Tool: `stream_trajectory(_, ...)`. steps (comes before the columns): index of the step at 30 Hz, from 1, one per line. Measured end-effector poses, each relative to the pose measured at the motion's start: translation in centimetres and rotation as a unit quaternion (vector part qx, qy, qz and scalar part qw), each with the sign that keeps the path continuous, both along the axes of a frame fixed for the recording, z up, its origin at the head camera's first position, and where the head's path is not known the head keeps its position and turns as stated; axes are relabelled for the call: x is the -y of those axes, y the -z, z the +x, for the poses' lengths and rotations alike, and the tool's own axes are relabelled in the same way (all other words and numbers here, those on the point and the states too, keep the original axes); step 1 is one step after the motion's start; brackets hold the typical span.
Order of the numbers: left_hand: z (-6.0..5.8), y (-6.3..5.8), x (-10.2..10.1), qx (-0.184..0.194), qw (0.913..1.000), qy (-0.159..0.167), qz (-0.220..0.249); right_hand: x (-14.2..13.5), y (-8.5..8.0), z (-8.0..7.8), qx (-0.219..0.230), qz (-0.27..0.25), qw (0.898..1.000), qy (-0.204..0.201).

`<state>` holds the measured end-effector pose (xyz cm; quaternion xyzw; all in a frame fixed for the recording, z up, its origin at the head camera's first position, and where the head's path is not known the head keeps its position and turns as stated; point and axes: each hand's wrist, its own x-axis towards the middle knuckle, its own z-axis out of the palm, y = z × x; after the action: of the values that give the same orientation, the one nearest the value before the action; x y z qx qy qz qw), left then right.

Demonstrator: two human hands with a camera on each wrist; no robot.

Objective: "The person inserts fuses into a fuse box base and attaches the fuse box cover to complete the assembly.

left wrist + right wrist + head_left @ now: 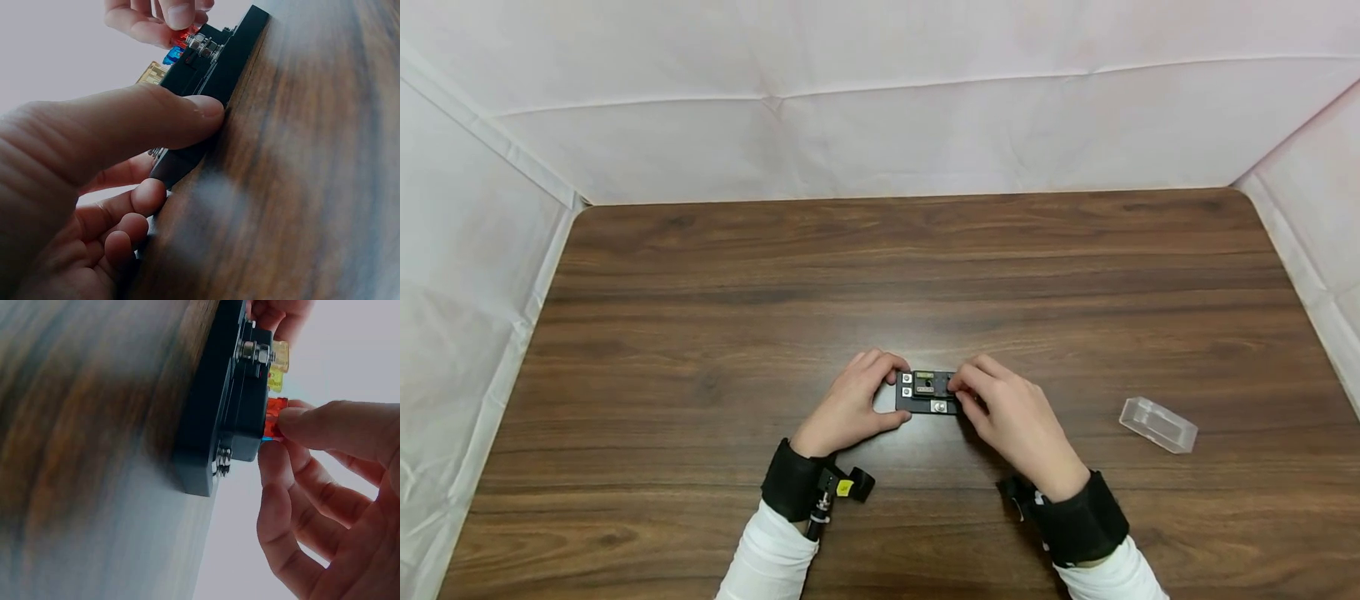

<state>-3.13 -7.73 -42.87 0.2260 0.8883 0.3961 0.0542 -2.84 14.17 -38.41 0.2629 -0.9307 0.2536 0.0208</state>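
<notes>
A black fuse block [928,407] with metal screw terminals lies flat on the table in front of me. My left hand [853,404] grips its left end, thumb along the near edge and fingers at the far side. At the block's right part, my right hand [1011,408] pinches a red blade fuse [273,415] between thumb and fingers, low against the block's top. A tan fuse [281,355] and a yellow-green fuse [275,381] stand in the block. The left wrist view also shows a blue fuse [174,55] beside the red one.
A clear plastic cover [1159,425] lies on the wooden table [737,292] to the right of my right hand. White cloth walls [880,142] stand behind the table and at both sides. Each wrist wears a black strap with a small camera.
</notes>
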Motion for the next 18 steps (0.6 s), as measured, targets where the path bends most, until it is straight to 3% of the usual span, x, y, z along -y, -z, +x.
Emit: stream_trajectory(18, 0.0, -0.3, 0.0, 0.004, 1.0000, -0.002, -0.005, -1.7, -0.4, -0.7, -0.015, 0.013, 1.000, 0.006)
